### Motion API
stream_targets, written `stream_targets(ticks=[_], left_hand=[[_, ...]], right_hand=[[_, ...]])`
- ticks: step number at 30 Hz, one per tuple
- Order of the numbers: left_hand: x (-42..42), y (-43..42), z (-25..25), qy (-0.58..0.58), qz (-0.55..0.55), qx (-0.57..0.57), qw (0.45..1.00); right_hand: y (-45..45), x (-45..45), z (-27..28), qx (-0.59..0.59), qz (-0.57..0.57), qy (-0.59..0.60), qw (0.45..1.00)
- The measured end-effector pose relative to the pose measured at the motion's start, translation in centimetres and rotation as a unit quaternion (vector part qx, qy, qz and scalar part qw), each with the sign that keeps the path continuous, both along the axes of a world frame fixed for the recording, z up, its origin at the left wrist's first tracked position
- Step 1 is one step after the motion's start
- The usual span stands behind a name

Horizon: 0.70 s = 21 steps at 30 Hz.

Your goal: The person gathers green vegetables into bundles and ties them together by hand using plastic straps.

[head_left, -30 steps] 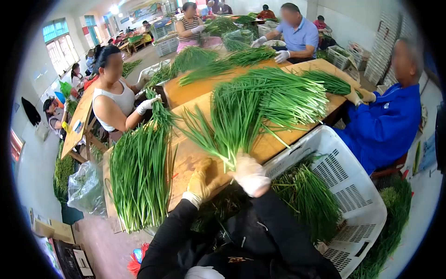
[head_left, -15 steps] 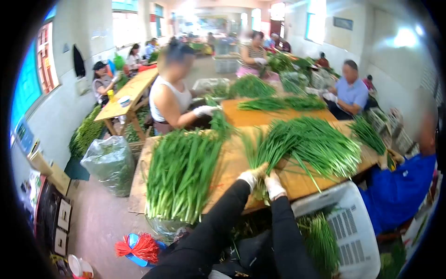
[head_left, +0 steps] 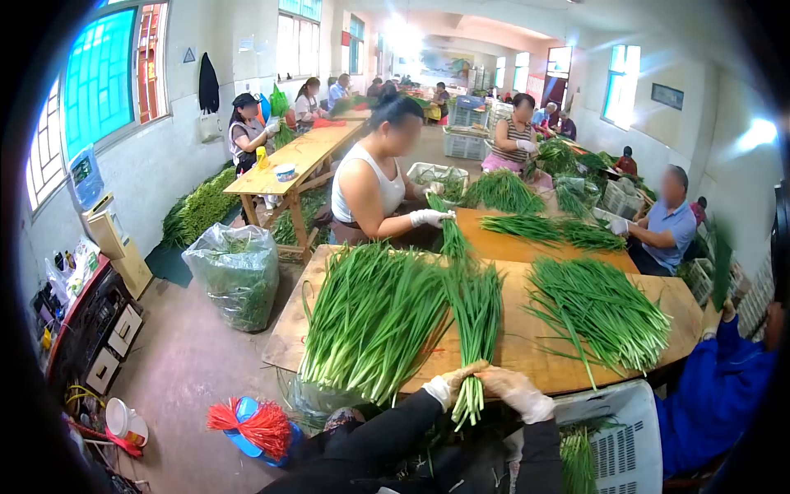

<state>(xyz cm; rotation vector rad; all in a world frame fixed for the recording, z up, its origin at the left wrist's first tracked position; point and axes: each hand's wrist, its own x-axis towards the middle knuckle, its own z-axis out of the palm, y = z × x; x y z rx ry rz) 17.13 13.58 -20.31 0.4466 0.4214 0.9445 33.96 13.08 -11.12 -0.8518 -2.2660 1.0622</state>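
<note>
A bunch of garlic chives (head_left: 479,313) lies lengthwise on the wooden table, leaves pointing away and pale stalk ends over the near edge. My left hand (head_left: 448,384), in a tan and white glove, is closed around it from the left, just above the stalk ends. From the right, my right hand (head_left: 517,392), gloved alike, grips the same stalks; its fingertips are partly hidden. A wide pile of chives (head_left: 370,317) lies directly left of the bunch. Another chive pile (head_left: 601,317) spreads to the right, its white ends facing right and toward me.
A white plastic crate (head_left: 621,440) holding chives stands below the table's right side. Red ties (head_left: 257,430) rest on a blue holder at lower left. A filled plastic bag (head_left: 234,276) stands on the floor. Co-workers sit across the table (head_left: 514,329) and at right, in blue.
My view has swung left. Both hands have moved with the bunch from beside the right pile to the left pile's edge, and its leaves now lie straighter on the table.
</note>
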Motion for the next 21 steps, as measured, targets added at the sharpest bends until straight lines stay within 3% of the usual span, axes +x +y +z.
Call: stream_targets(ticks=[1, 2, 3, 4, 6, 7, 9, 10, 11, 12, 15, 16, 17, 18, 19, 20, 21], left_hand=[[-0.4, -0.4, -0.9, -0.021, -0.032, 0.071, 0.997], [-0.7, -1.1, 0.4, -0.012, -0.051, 0.073, 0.996], [-1.2, -2.4, 2.5, 0.046, -0.053, -0.023, 0.997], [-1.0, -3.5, 3.2, 0.001, -0.054, -0.036, 0.998], [-0.6, -5.2, 4.2, -0.075, -0.086, -0.006, 0.993], [-0.6, -6.5, 5.0, -0.022, -0.093, -0.025, 0.995], [0.7, -7.9, 3.2, 0.014, -0.150, 0.090, 0.985], [1.3, -8.7, 2.4, 0.016, -0.192, 0.103, 0.976], [1.8, -9.5, 2.0, 0.018, -0.234, 0.115, 0.965], [2.0, -9.9, 1.5, -0.030, -0.276, 0.164, 0.946], [2.3, -9.4, 1.3, 0.004, -0.342, 0.191, 0.920], [2.4, -8.5, 2.3, -0.013, -0.334, 0.241, 0.911], [2.2, -7.5, 3.4, 0.066, -0.296, 0.280, 0.911], [1.8, -7.1, 6.9, 0.110, -0.226, 0.347, 0.903], [0.5, -6.1, 11.1, 0.269, -0.213, 0.396, 0.852], [0.1, -5.7, 14.1, 0.268, -0.156, 0.406, 0.860], [-0.3, -5.4, 17.2, 0.269, -0.098, 0.415, 0.863]], right_hand=[[0.0, 1.1, -0.1, -0.176, -0.036, 0.067, 0.981], [0.0, 2.3, -0.7, -0.265, -0.058, 0.182, 0.945], [-0.3, 3.4, -1.8, -0.348, -0.079, 0.293, 0.887], [-0.5, 4.2, -3.6, -0.347, -0.077, 0.292, 0.888], [-0.9, 4.9, -6.1, -0.423, -0.165, 0.313, 0.834], [-1.7, 4.0, -7.0, -0.401, -0.121, 0.296, 0.858], [-3.7, 2.4, -6.9, -0.364, -0.050, 0.368, 0.854], [-3.1, 1.5, -6.0, -0.378, 0.047, 0.377, 0.844], [-5.6, -0.1, -1.2, -0.429, -0.003, 0.437, 0.791], [-5.4, -0.2, -0.9, -0.421, 0.021, 0.469, 0.776], [-5.2, -0.4, 1.3, -0.399, 0.034, 0.499, 0.768], [-4.7, -0.4, 2.4, -0.338, 0.007, 0.435, 0.834], [-4.4, -0.5, 3.7, -0.275, -0.020, 0.365, 0.889], [-4.1, -1.4, 5.9, -0.215, -0.042, 0.407, 0.887], [-3.6, -1.9, 8.4, -0.133, -0.022, 0.421, 0.897], [-2.4, -2.2, 10.0, -0.037, -0.001, 0.444, 0.895], [-3.1, -2.5, 13.1, -0.039, -0.046, 0.417, 0.907]])
